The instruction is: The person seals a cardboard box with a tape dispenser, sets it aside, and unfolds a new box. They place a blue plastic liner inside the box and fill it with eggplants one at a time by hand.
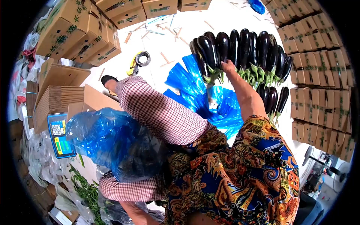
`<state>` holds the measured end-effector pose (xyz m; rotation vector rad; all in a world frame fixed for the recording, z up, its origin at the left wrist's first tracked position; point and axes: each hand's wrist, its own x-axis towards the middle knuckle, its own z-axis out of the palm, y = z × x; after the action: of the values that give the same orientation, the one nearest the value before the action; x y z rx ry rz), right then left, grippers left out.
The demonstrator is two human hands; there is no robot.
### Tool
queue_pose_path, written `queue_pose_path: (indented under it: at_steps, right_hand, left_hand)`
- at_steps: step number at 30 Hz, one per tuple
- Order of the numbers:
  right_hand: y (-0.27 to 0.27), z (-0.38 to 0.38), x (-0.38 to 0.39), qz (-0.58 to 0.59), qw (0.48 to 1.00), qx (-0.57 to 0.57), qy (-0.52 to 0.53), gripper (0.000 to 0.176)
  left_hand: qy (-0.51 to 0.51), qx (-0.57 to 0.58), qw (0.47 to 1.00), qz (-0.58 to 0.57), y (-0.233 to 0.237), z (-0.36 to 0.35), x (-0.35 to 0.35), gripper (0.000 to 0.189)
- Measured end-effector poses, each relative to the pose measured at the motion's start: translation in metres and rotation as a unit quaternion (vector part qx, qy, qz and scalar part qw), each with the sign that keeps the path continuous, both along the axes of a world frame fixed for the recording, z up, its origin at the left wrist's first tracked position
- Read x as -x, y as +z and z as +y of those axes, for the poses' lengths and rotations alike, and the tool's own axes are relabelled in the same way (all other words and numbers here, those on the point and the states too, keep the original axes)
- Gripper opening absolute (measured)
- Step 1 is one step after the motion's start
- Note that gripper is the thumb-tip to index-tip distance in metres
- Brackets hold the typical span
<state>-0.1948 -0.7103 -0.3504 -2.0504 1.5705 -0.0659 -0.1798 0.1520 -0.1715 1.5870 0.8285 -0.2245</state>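
Note:
My right hand (228, 67) reaches forward to the stem end of a dark purple eggplant (222, 44), its fingers closed round it. This eggplant lies in a long row of glossy eggplants (244, 45), green stems toward me. A few more eggplants (271, 99) lie nearer on the right. Beside the row, blue plastic sheets (191, 88) are spread on the floor. Only my left forearm (138, 214) shows at the bottom; the hand itself is out of sight. A bundle of blue and clear plastic bags (116, 140) rests by my legs.
Printed cartons stand stacked at the upper left (71, 32) and along the right (318, 67). A tape dispenser (139, 62) sits on the floor near my foot. On the left are flattened cardboard (60, 101), a blue scale panel (60, 135) and green vegetables (85, 189).

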Motion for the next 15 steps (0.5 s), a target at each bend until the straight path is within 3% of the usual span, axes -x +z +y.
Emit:
queue_pose_path:
  at_steps: [3,4,7,8,11,13,14,15]
  right_hand:
    - [-0.005,0.014,-0.012,-0.066,0.997,-0.027,0.010,0.066]
    - [-0.007,0.023,-0.015,-0.100,0.993,-0.055,0.026,0.076]
    - [0.020,0.053,-0.023,-0.007,0.992,-0.050,0.116,0.086]
    - [0.015,0.059,-0.028,0.042,0.996,0.026,0.073,0.084]
    - [0.015,0.068,-0.034,0.045,0.998,0.013,0.052,0.075]
    - [0.031,0.069,-0.040,0.085,0.981,0.044,0.168,0.050]
    - [0.042,0.074,-0.049,0.065,0.976,0.068,0.195,0.047]
    - [0.045,0.069,-0.059,-0.001,0.972,0.002,0.235,0.050]
  left_hand:
    - [-0.002,0.012,1.000,-0.001,-0.006,-0.003,-0.002,0.017]
    - [-0.005,0.014,1.000,-0.002,-0.008,-0.005,-0.001,0.016]
    - [-0.003,0.030,1.000,-0.008,-0.014,-0.007,-0.002,0.015]
    - [-0.002,0.033,0.999,-0.014,-0.014,-0.007,-0.003,0.015]
    - [0.009,0.054,0.998,-0.039,-0.024,0.002,0.002,0.013]
    - [0.028,0.062,0.996,-0.053,-0.032,0.010,0.014,0.013]
    - [0.043,0.064,0.995,-0.063,-0.036,0.011,0.022,0.012]
    - [0.061,0.065,0.993,-0.074,-0.042,0.012,0.032,0.012]
